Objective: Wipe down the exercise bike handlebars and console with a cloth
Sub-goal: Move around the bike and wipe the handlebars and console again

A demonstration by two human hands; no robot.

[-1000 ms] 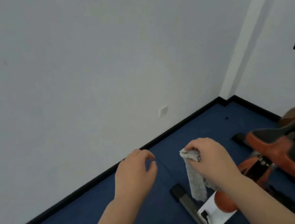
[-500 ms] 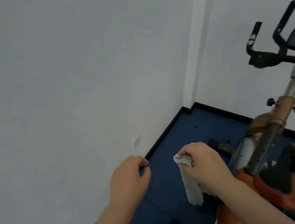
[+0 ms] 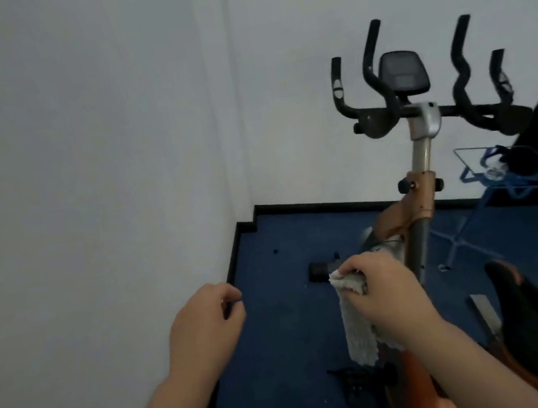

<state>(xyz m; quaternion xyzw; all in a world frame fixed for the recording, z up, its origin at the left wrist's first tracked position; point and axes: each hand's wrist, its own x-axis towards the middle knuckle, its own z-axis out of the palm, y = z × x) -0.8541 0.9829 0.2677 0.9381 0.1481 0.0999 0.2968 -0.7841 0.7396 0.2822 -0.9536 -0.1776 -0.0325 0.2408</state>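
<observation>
Two bare hands raised low in the frame, below and left of the exercise bike (image 3: 414, 218). Right hand (image 3: 387, 291) curled tight around a pale, nubby cloth (image 3: 359, 336), top edge bunched in the fingers, rest hanging straight down below the fist, in front of the bike's orange frame. Left hand (image 3: 202, 330) left of the cloth and apart from it, fingers curled inward with thumb near fingertips, gripping nothing visible. Black handlebars (image 3: 376, 64) high above both hands at the top of the bike's silver post, four grips rising upward; dark console (image 3: 403, 72) mounted between the inner pair, well apart from the cloth and untouched. Black saddle (image 3: 532, 315) with orange underside at lower right of the bike's post, just right of the right forearm. Blue wire stand (image 3: 484, 173) right of the post, beneath the right handlebar end. Blue floor (image 3: 280, 340) under the bike, edged in black skirting where white walls (image 3: 82, 161) meet in a corner to its left.
</observation>
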